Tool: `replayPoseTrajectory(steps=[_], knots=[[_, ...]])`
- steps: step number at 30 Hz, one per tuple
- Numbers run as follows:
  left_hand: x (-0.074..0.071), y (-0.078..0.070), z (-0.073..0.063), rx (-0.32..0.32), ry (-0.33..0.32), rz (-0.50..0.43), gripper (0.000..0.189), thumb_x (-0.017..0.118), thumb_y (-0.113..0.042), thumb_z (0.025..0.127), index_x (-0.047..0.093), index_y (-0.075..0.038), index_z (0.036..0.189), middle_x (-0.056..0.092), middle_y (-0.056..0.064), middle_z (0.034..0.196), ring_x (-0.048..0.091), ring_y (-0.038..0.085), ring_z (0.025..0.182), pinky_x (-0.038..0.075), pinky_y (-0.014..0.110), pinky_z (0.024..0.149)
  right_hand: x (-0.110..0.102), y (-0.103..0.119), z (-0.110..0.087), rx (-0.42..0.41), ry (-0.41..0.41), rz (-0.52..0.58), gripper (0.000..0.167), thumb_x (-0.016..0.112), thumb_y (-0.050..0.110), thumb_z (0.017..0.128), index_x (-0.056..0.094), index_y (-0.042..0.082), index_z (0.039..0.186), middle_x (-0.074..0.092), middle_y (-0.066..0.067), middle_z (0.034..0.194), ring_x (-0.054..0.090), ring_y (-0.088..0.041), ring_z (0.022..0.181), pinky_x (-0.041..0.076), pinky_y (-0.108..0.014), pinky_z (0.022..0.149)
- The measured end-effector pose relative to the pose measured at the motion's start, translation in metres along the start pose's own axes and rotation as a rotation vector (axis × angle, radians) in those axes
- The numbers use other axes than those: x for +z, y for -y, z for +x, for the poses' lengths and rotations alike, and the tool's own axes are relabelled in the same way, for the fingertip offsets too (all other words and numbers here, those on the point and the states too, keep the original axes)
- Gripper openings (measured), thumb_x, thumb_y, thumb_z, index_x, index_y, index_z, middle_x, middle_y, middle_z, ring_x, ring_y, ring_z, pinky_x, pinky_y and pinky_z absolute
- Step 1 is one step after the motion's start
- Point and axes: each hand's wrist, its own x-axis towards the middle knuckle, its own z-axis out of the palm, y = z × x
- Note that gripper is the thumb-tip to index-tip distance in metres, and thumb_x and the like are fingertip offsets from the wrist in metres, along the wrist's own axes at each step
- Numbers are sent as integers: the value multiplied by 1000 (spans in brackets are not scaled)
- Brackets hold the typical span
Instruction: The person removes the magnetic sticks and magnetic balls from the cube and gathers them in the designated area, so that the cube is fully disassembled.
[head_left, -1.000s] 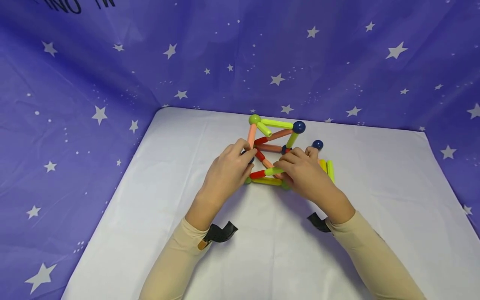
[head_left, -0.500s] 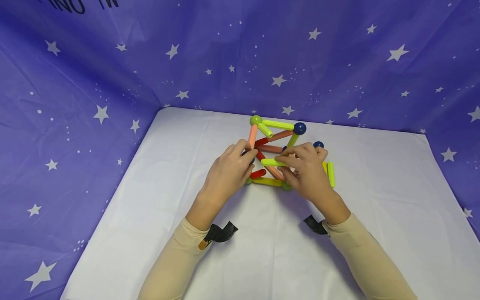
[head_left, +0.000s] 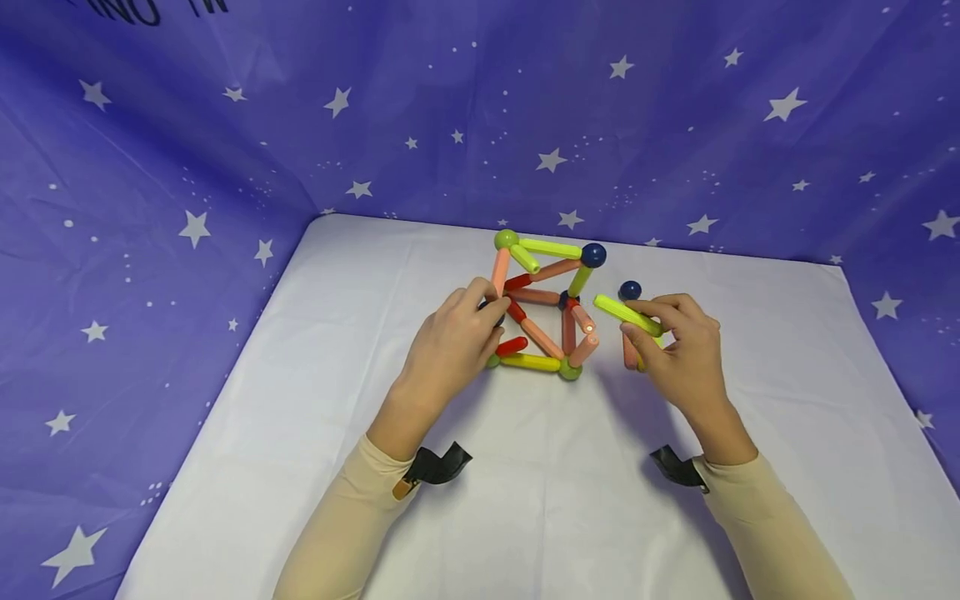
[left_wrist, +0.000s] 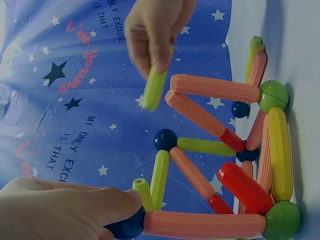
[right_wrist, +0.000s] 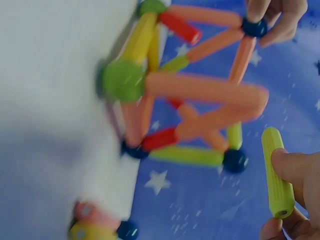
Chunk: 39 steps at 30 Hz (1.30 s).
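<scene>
A standing frame of magnetic sticks and balls is on the white table; it has pink, red, yellow and lime sticks, with green balls (head_left: pixel 570 368) and dark blue balls (head_left: pixel 593 255) at its corners. My left hand (head_left: pixel 453 337) pinches a dark blue ball (left_wrist: pixel 126 226) on the frame's left side. A red stick (left_wrist: pixel 245 187) juts from a low green ball, its near end free. Two pink sticks (right_wrist: pixel 200 87) meet at their tips on the right side. Off to the right, my right hand (head_left: pixel 686 354) holds a lime stick (right_wrist: pixel 277 172) between thumb and fingers, apart from the frame.
Beyond the right hand lie a loose dark blue ball (head_left: pixel 630 290) and a few loose sticks, among them a pink stick (head_left: pixel 629 350), partly hidden by that hand. A purple star-printed cloth (head_left: pixel 450 108) walls the table's back and sides.
My right hand has drawn the lime stick away from the red stick's end, up and then right, clear of the frame. The left hand has kept its place on the ball.
</scene>
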Motion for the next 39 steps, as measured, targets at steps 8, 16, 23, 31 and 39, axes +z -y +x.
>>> replayPoseTrajectory(steps=[8, 16, 23, 31, 39], knots=[[1, 2, 1, 10, -11, -32, 31, 73, -10, 87, 70, -4, 117, 54, 5, 112, 54, 20, 84, 53, 28, 70, -22, -37, -20, 143, 4, -105, 26, 79, 4, 80, 74, 3, 105, 64, -14, 93, 48, -19, 77, 32, -30, 73], [0, 2, 0, 1, 4, -41, 32, 73, -10, 86, 69, -4, 118, 54, 6, 113, 55, 21, 88, 53, 28, 71, -29, -67, -30, 438, 152, -252, 29, 68, 20, 91, 70, 1, 113, 63, -18, 100, 49, -26, 80, 21, -48, 73], [1, 1, 0, 5, 0, -14, 32, 73, -10, 87, 70, -4, 118, 54, 6, 112, 54, 20, 86, 53, 28, 70, -27, -88, -29, 676, 384, -328, 46, 56, 33, 96, 63, -6, 118, 63, -23, 103, 57, -35, 86, 41, -46, 71], [1, 0, 0, 8, -11, -14, 34, 74, -9, 85, 69, -5, 118, 54, 6, 112, 54, 20, 85, 54, 28, 68, -20, -92, -27, 679, 554, -290, 53, 53, 41, 97, 60, -6, 121, 64, -22, 104, 57, -33, 87, 48, -45, 70], [1, 1, 0, 13, -24, -4, 34, 76, -8, 83, 70, -5, 117, 54, 6, 110, 54, 20, 84, 54, 28, 66, -18, -89, -23, 646, 591, -276, 58, 50, 43, 98, 57, -7, 125, 63, -25, 108, 57, -35, 91, 49, -48, 74]])
